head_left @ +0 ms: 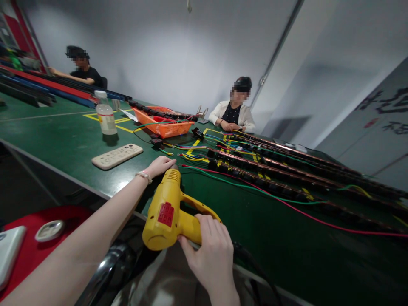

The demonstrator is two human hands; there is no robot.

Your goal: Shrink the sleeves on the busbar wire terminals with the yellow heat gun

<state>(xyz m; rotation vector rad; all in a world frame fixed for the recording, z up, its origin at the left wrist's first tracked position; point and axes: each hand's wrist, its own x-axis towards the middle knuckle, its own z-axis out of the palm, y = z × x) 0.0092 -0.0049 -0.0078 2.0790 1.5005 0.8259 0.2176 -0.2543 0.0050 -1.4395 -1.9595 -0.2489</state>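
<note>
My right hand [212,250] is wrapped round the handle of a yellow heat gun [161,214]. The gun has a red label on its body, and its nozzle points away from me across the table edge. Just left of the nozzle is my left hand [158,167], its fingers closed; whatever they hold is hidden. Beyond the fingertips lie loose wires [194,158] in yellow, blue, green and red with lugs on their ends. These run to long copper bars with black holders [242,175] on the right side of the table.
On the green table [63,140] are a phone [117,156], a bottle [106,114] and an orange basket [165,128] with parts in it. Two people sit beyond, one [234,110] handling something at the bars. A red stool [73,216] stands at lower left.
</note>
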